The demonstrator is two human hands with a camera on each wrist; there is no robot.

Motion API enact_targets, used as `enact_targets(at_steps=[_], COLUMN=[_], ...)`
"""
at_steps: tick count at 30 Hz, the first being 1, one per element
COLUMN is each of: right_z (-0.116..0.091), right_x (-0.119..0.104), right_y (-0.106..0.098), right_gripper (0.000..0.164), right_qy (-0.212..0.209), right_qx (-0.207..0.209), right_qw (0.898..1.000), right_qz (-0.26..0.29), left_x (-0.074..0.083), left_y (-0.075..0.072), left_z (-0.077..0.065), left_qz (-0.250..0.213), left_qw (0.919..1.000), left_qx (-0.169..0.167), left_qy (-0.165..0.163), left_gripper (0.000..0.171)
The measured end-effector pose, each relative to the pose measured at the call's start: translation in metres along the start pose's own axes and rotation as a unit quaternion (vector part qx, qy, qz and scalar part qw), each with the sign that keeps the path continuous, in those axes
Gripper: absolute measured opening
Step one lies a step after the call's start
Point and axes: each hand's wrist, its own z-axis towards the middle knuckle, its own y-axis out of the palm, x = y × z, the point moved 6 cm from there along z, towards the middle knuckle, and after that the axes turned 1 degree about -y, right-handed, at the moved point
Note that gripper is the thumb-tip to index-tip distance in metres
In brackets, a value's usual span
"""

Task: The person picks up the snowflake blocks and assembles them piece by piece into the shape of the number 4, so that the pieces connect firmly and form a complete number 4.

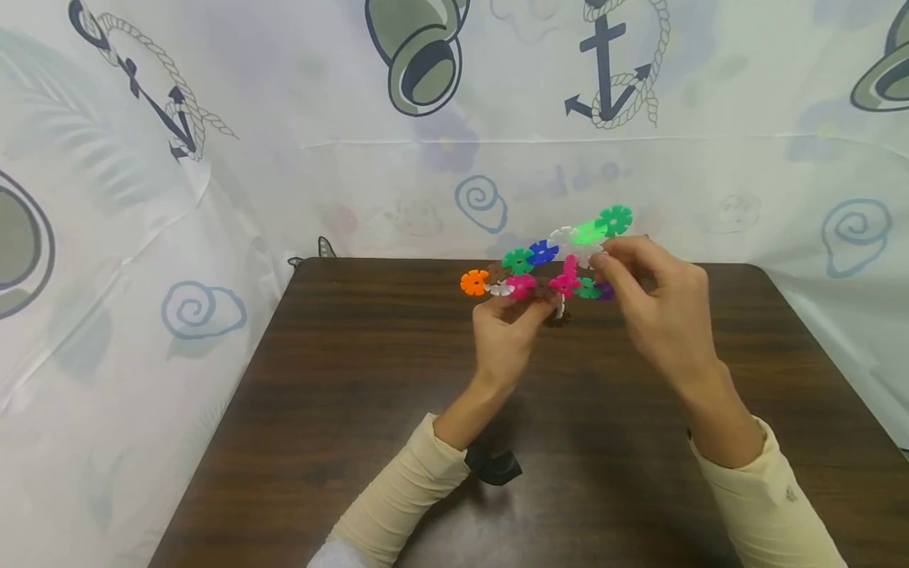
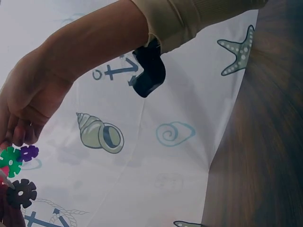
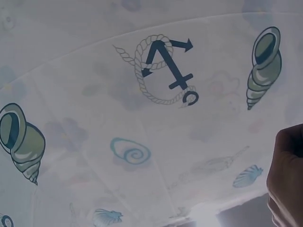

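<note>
A chain of flower-shaped interlocking plastic discs point(image 1: 521, 285), in orange, green, blue, white, pink, purple and brown, is held up above the table's far part. From below, my left hand point(image 1: 500, 339) pinches it between thumb and fingers near the pink and brown discs. My right hand point(image 1: 667, 308) pinches its right side by a whitish disc point(image 1: 585, 254), just under the bright green disc point(image 1: 589, 232). In the left wrist view, a purple disc point(image 2: 29, 152) and a brown disc point(image 2: 22, 193) show at the left edge. The right wrist view catches only part of my right hand point(image 3: 286, 179).
A dark wood table point(image 1: 319, 410) lies beneath both forearms. White cloth printed with anchors and shells point(image 1: 298, 181) hangs behind it and along the left side. A black strap-like piece point(image 1: 495, 467) hangs at my left cuff.
</note>
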Motion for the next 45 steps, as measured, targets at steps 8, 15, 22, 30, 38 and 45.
enact_targets(at_steps=[8, 15, 22, 30, 38, 45], right_z=[0.005, 0.007, 0.008, 0.008, 0.011, 0.013], right_x=[-0.002, -0.003, -0.008, -0.01, -0.016, -0.014], right_y=[0.002, 0.003, 0.006, 0.007, 0.011, 0.002], right_gripper=[0.007, 0.009, 0.011, 0.012, 0.011, 0.007], right_qy=[0.01, 0.018, 0.02, 0.005, -0.027, -0.009], right_qx=[0.014, 0.009, -0.014, -0.031, -0.042, -0.027], right_qw=[0.999, 0.999, 0.998, 0.999, 0.999, 0.999], right_qz=[0.036, 0.049, 0.056, 0.039, -0.001, 0.015], left_x=[0.001, 0.0, -0.002, -0.001, 0.0, 0.0], left_y=[0.002, 0.002, 0.001, 0.002, 0.001, 0.0], left_z=[0.0, 0.0, -0.001, -0.002, -0.001, 0.002], left_qz=[0.017, 0.031, 0.028, 0.037, 0.027, 0.017], left_qw=[0.9997, 0.9994, 0.9992, 0.9991, 0.9996, 0.9997], left_qx=[-0.017, -0.017, -0.02, -0.013, 0.005, 0.015], left_qy=[0.0, -0.006, -0.018, -0.014, -0.01, -0.01], left_gripper=[0.017, 0.017, 0.018, 0.018, 0.018, 0.017])
